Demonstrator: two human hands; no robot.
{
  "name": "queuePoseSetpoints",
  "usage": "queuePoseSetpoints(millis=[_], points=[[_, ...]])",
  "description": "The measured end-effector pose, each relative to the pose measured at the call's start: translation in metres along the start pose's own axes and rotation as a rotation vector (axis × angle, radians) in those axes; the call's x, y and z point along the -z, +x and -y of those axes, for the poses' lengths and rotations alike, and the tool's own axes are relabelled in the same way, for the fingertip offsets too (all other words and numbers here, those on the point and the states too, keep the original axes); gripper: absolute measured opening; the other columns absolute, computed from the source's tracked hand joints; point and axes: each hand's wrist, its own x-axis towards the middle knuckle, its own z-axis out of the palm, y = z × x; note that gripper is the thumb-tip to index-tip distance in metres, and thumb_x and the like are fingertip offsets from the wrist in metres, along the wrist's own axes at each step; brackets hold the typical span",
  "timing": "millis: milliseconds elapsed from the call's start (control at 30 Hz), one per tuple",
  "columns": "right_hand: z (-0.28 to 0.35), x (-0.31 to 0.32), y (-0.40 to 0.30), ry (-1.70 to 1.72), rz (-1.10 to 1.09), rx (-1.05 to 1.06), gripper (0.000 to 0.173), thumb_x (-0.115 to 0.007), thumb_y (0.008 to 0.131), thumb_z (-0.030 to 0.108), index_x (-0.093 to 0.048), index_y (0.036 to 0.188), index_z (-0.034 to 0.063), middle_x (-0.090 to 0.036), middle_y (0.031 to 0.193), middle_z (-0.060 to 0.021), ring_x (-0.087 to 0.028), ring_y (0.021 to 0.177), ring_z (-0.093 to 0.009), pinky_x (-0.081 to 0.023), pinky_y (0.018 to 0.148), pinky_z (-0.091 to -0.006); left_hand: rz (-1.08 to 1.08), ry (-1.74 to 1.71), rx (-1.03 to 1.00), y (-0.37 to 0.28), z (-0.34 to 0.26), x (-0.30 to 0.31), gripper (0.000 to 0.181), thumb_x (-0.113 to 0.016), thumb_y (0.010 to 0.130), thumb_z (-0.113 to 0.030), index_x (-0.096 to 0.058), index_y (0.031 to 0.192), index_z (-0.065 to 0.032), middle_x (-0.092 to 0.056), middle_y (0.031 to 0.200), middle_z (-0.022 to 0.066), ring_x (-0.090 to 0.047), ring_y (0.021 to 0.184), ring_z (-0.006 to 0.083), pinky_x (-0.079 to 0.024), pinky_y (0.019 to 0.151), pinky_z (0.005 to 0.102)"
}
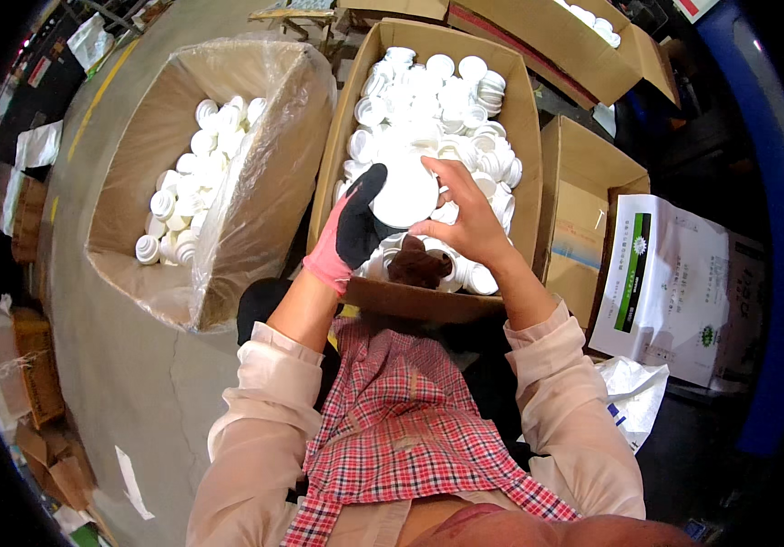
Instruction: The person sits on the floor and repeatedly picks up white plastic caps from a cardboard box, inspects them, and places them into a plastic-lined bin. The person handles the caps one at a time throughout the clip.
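A round white plastic piece [405, 191], its flat face turned up, is held above an open cardboard box [527, 137]. My left hand [354, 222], in a pink and black work glove, grips its left edge. The bare fingers of my right hand [467, 215] curve around its right edge, thumb low and index finger high; whether they press on it I cannot tell. Many similar white plastic pieces [446, 102] fill the box beneath, some stacked together. Near the box's front wall, a dark brown cloth [419, 263] lies on top of them.
On the left stands a plastic-lined carton [139, 150] with several white ridged pieces [190, 184] inside. To the right are another open cardboard box [590, 164] and a white printed carton [679, 294]. Farther back, a long cardboard box [562, 41] holds more white pieces.
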Motion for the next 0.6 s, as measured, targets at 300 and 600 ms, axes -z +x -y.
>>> queuePoseSetpoints(millis=[300, 600], points=[[0.005, 0.006, -0.004, -0.142, 0.002, 0.181, 0.098, -0.089, 0.057, 0.031, -0.042, 0.139, 0.0022, -0.044, 0.143, -0.0158, -0.043, 0.131, -0.032, -0.040, 0.103, -0.0391, -0.088, 0.223, -0.011, -0.011, -0.003, -0.025, 0.036, -0.058, 0.094, -0.019, -0.056, 0.125, -0.0017, -0.064, 0.116, 0.0078, -0.064, 0.104, 0.0184, -0.053, 0.089, 0.0304], [0.004, -0.002, -0.007, -0.149, -0.038, 0.213, 0.089, -0.089, 0.061, 0.028, -0.046, 0.134, -0.0001, -0.053, 0.134, -0.0177, -0.051, 0.125, -0.034, -0.039, 0.105, -0.0400, 0.105, 0.638, -0.324, -0.009, 0.012, 0.009, 0.035, -0.056, 0.093, -0.008, -0.053, 0.127, 0.0002, -0.056, 0.125, 0.0077, -0.054, 0.115, 0.0145, -0.046, 0.098, 0.0306]])
